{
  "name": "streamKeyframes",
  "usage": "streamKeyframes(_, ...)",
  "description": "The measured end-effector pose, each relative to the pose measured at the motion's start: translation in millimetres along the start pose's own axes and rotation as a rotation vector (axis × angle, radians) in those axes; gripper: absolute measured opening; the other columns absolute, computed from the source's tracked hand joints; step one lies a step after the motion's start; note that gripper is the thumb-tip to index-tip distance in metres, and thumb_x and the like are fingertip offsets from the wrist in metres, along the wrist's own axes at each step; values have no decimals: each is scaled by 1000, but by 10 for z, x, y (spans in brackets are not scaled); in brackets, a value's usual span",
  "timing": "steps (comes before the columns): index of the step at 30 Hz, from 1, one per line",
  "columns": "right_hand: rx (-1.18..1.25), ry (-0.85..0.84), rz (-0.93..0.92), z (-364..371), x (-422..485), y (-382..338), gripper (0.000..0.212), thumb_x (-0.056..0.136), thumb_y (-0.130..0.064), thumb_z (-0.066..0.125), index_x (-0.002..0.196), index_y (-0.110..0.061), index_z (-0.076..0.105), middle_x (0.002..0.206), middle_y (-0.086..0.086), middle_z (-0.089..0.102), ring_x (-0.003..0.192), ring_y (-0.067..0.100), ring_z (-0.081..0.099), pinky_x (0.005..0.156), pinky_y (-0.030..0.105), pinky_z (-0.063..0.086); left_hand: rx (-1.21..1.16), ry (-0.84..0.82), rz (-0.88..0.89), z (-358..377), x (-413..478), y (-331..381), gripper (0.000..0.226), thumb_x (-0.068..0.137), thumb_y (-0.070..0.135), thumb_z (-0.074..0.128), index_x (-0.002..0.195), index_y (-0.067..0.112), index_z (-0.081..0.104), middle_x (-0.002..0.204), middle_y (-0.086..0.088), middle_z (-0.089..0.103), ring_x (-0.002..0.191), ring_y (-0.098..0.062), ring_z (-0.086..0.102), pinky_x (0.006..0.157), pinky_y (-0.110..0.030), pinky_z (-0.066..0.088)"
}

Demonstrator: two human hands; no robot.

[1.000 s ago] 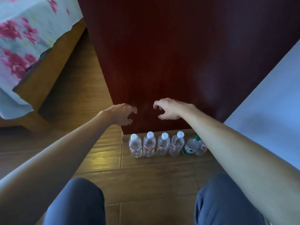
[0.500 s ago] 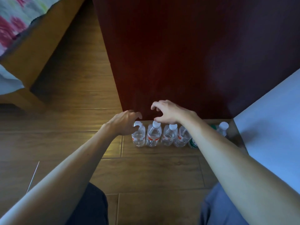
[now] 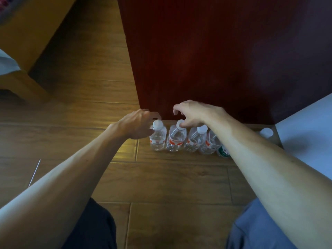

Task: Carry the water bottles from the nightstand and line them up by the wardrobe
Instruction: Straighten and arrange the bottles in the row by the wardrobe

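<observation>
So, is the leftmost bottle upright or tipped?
Upright: leftmost bottle stands on its base, cap up, left hand curled round its neck.

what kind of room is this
Probably a bedroom: a tall dark red wardrobe, a wooden bed frame with pale bedding at the left, and water bottles lined up on the wood floor.

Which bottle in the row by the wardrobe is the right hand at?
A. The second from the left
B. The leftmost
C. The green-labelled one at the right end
A: the right hand is at the top of the second bottle from the left, while the left hand is at the leftmost bottle.
</observation>
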State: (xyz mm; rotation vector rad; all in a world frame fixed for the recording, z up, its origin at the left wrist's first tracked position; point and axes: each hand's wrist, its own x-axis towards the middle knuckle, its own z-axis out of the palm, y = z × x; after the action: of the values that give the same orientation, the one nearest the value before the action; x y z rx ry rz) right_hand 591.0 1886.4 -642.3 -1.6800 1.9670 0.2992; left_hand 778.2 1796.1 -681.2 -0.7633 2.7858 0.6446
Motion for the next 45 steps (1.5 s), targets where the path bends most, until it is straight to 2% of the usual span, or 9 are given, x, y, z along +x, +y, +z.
streamKeyframes(4,-12,-49,3,88,11,-20,40,91,-16,61,130,-22,53,123,4,55,102,23,60,83,41,56,-25,10,26,39,27,-29,56,83,17,73,135,23,52,108,-5,66,92,-19,59,81,-37,51)
streamKeyframes(7,2,-55,-3,161,5,-1,34,91,-17,65,123,-23,56,116,2,54,99,23,60,76,37,54,-43,26,57,75,90,6,48,81,13,73,126,24,58,97,1,61,85,-12,50,75,-32,48)
streamKeyframes(12,18,-32,-13,306,-2,19,24,89,-15,69,108,-22,57,115,4,58,96,24,63,76,38,56,-45,28,39,192,176,74,31,75,11,74,105,18,69,105,-2,68,96,-21,63,80,-43,54)
streamKeyframes(16,34,0,-11,352,14,16,30,89,-10,68,115,-20,60,116,6,58,95,24,65,79,42,59,-10,49,7,234,225,113,32,77,7,74,107,14,69,110,-7,63,101,-25,61,83,-38,52)
streamKeyframes(21,84,30,-9,351,6,42,30,90,-7,65,117,-19,60,115,6,57,95,24,62,69,33,53,-25,62,-1,245,215,90,31,75,4,73,104,14,70,107,-6,66,97,-23,63,80,-36,54)
streamKeyframes(28,121,50,0,361,10,41,24,89,-9,66,110,-21,63,116,6,58,97,25,62,83,43,58,-31,101,0,212,152,46,31,78,5,74,108,10,70,109,-7,66,99,-22,62,74,-24,43)
streamKeyframes(36,128,71,-25,356,7,47,20,89,-11,65,98,-28,59,118,3,57,101,23,60,84,43,56,-57,158,3,122,57,-9,28,80,7,75,108,7,69,111,-10,65,102,-25,61,81,-31,49)
streamKeyframes(41,128,85,-36,331,17,15,21,89,-11,64,106,-24,63,117,2,55,102,22,58,83,39,54,-67,161,-7,119,-6,-113,28,79,8,76,106,8,69,111,-9,67,103,-25,62,85,-37,52)
streamKeyframes(45,139,101,-62,303,41,-24,22,88,-10,65,107,-21,64,116,2,56,102,22,59,80,37,53,-100,171,-29,85,-30,-210,23,78,8,77,100,7,71,102,-7,70,95,-21,64,75,-28,48)
